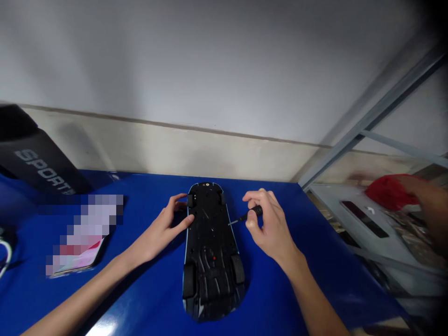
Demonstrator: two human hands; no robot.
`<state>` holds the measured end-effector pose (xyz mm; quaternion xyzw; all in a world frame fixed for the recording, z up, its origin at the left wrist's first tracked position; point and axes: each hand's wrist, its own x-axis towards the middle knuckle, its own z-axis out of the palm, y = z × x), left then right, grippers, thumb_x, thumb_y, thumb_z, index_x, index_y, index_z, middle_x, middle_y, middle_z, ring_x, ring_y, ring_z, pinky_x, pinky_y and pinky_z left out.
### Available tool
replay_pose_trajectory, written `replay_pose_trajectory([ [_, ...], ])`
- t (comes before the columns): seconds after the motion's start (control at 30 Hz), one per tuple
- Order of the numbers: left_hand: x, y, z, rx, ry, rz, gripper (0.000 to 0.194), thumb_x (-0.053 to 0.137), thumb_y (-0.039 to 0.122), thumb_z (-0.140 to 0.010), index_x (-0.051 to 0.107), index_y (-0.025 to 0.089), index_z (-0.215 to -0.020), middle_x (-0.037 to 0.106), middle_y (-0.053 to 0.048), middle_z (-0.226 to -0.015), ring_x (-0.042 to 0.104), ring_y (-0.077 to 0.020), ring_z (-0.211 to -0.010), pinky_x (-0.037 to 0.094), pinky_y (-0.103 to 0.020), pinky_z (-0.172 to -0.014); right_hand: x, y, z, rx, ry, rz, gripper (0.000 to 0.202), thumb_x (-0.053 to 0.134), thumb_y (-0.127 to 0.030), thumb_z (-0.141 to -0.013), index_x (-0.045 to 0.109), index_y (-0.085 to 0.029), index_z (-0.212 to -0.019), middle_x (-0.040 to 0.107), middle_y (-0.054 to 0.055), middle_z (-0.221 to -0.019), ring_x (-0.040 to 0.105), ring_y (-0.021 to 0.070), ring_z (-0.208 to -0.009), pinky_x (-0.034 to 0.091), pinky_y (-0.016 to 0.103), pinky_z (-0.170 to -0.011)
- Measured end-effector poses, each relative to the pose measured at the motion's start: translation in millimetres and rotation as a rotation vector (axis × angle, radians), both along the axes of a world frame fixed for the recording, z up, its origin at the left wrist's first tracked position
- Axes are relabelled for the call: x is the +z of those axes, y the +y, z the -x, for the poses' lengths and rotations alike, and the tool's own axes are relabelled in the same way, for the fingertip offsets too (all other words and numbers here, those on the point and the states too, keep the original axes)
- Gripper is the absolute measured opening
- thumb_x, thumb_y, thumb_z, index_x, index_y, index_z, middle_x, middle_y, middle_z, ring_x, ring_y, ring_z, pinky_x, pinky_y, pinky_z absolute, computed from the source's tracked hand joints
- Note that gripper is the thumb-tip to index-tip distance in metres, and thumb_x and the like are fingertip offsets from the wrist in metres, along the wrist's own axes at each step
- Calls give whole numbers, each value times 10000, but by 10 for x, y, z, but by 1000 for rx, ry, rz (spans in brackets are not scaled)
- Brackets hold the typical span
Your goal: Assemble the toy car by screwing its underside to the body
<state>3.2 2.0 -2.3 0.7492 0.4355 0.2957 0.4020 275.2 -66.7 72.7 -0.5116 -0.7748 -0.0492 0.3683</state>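
Observation:
A toy car lies upside down, its black underside and wheels facing up and a thin light-blue edge of the body showing. My left hand grips the car's left side, thumb on the underside and fingers by the wheel at the far end. In my right hand is a small screwdriver with a black handle, pinched between thumb and fingers. Its metal shaft points left, with the tip at or just above the car's right edge; contact cannot be made out.
The car rests on a glossy blue table. Leftward lie a phone, partly blurred out, and a dark box lettered "SPORT". A pale wall stands behind. On the right, a metal-framed rack holds a dark phone-like slab and red cloth.

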Motion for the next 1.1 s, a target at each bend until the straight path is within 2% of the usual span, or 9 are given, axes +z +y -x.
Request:
replay_pose_trajectory([
  [0.07,-6,6,0,-8,-3,-7,596,507,551,-944,310,310,-1452,590,-102,-1358,541,-316,-1277,420,-552,-1084,11,1,1,4,-25,-16,198,470,-119,-873,520,-227,-1030,576,11,-845,517,174,-767,407,357,-730],
  [0.17,-26,16,1,-17,-17,-34,592,500,544,-949,311,296,-1452,581,-124,-1366,534,-332,-1279,419,-582,-1076,-13,7,28,-26,4,-59,142,510,-129,-912,527,-242,-997,575,-21,-763,514,153,-709,407,335,-714],
  [0.33,-35,17,-2,-15,-21,-16,586,518,532,-946,307,316,-1449,564,-114,-1382,518,-326,-1296,409,-579,-1095,-61,7,73,-38,26,-92,242,530,-145,-903,509,-235,-1127,557,-13,-769,530,171,-750,427,359,-755],
  [0.5,-16,15,-8,2,-41,48,591,543,539,-933,317,323,-1434,566,-101,-1373,513,-320,-1303,396,-575,-1111,-52,4,73,-91,19,-92,156,579,-149,-890,558,-260,-998,521,-45,-691,480,134,-630,430,316,-683],
  [0.67,-47,33,-19,14,-59,54,593,562,538,-923,335,322,-1426,560,-103,-1388,502,-321,-1316,390,-572,-1115,-66,26,61,-42,46,-72,321,542,-149,-865,497,-266,-1161,563,-11,-818,552,182,-781,451,368,-750],
  [0.87,-56,30,-30,32,-45,85,595,579,541,-913,352,344,-1427,568,-77,-1380,502,-317,-1316,388,-580,-1106,-55,42,34,-135,51,-53,210,600,-155,-860,535,-274,-1022,558,-39,-770,529,132,-640,451,324,-670],
  [1.0,-7,8,-42,35,-42,98,599,580,556,-906,358,342,-1420,541,-82,-1411,477,-325,-1341,379,-584,-1111,-67,48,4,-38,111,-25,300,573,-168,-825,535,-262,-1107,541,-14,-824,560,169,-735,454,359,-705],
  [1.1,37,-4,-57,42,-18,117,594,573,560,-907,358,345,-1417,544,-80,-1412,482,-327,-1338,387,-574,-1109,-78,48,-5,15,124,-38,256,570,-204,-830,563,-256,-1081,546,-1,-848,555,182,-765,437,374,-714],
])
